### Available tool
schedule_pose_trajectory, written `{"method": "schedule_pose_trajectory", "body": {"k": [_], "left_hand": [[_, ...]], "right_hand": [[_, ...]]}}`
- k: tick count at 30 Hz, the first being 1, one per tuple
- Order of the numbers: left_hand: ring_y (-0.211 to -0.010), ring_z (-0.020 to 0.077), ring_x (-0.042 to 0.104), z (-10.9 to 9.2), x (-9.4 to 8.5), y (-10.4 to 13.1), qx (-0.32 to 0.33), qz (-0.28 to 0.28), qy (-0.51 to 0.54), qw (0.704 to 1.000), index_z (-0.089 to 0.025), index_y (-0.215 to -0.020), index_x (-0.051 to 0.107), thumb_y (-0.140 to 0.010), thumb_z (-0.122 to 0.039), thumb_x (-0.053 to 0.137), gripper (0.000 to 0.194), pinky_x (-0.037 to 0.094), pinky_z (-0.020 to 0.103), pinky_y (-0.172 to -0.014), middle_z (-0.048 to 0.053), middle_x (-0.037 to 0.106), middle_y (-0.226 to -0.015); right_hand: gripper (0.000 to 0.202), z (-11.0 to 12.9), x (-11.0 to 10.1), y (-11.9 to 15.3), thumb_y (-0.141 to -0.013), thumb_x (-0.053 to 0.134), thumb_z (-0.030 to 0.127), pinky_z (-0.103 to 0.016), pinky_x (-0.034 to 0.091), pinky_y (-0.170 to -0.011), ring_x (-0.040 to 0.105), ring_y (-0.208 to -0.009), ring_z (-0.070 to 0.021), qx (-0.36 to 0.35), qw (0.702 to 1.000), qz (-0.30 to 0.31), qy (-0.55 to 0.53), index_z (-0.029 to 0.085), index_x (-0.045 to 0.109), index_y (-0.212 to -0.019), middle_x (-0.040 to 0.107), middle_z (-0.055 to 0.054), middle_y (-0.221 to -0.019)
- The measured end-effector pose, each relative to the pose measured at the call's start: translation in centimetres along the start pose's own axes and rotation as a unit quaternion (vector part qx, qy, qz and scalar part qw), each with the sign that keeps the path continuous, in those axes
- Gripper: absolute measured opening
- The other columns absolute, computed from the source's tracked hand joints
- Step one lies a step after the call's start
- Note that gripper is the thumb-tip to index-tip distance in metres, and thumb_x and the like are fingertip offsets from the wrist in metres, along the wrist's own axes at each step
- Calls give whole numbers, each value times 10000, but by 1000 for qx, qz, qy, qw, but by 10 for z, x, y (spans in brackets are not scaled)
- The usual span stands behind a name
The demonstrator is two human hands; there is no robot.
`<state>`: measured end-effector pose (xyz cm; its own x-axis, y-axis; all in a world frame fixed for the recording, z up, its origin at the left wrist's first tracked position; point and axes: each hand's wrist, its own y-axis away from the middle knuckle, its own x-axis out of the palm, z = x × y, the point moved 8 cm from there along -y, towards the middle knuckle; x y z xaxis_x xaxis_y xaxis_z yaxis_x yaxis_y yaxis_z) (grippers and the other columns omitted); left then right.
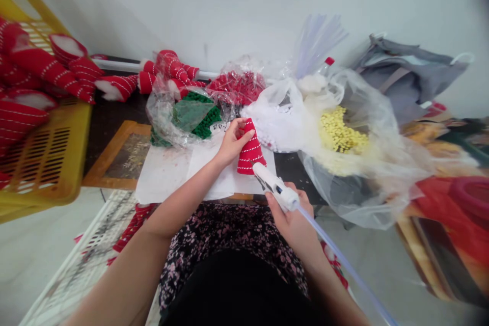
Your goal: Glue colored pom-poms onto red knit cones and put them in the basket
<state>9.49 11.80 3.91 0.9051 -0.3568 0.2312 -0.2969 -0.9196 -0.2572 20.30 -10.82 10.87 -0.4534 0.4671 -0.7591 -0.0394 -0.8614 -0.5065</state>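
My left hand (234, 141) pinches the narrow top of a red cone-shaped fabric hat (252, 154) with white dashed stitching. It is held over white paper sheets (164, 170) on the table. In my right hand (290, 214) is a white hot glue gun (277, 186), its tip at the hat's lower edge. A long clear glue stick (336, 252) runs out of the back of the gun toward the lower right. Whether glue is coming out cannot be made out.
Plastic bags of green pompoms (196, 113), red pieces (239, 85) and yellow bits (340, 132) line the back. A yellow basket (72, 178) with red striped pieces stands left. Clear glue sticks (319, 41) stand behind; a grey bag (405, 69) sits right.
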Motion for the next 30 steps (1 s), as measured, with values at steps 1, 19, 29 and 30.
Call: {"method": "schedule_pose_trajectory", "body": {"k": [1,19,29,30], "left_hand": [[-903,180,640,1,-1,-1,0,-3,2,1000,-245,-1163,589,-819,-504,830,493,512,335,-881,43,684,-1098],[-909,191,678,-4,2,0,15,23,9,1000,-248,-1177,626,-816,-576,853,538,563,332,-836,37,709,-1044],[-935,211,672,-4,5,2,3,37,-5,999,-260,-1205,610,-829,-593,826,547,551,358,-860,53,701,-1090],[-934,210,671,-4,5,2,4,35,-7,999,-261,-1205,610,-828,-594,826,548,550,358,-861,52,702,-1089]], "right_hand": [[196,-1,-1,2,-1072,547,356,-339,459,-691,655,-644,-196,2,1000,0,3,216,644,-974,739,-52,-854],[186,-19,-4,-15,-1025,617,399,-343,548,-711,684,-677,-220,57,997,-17,-45,223,671,-993,725,-48,-817],[227,-23,2,-12,-1035,587,421,-345,557,-723,682,-684,-219,51,999,-11,-10,219,683,-996,729,-64,-856],[225,-23,2,-12,-1035,587,418,-344,556,-724,683,-686,-218,50,999,-7,-10,219,684,-992,731,-64,-859]]}}
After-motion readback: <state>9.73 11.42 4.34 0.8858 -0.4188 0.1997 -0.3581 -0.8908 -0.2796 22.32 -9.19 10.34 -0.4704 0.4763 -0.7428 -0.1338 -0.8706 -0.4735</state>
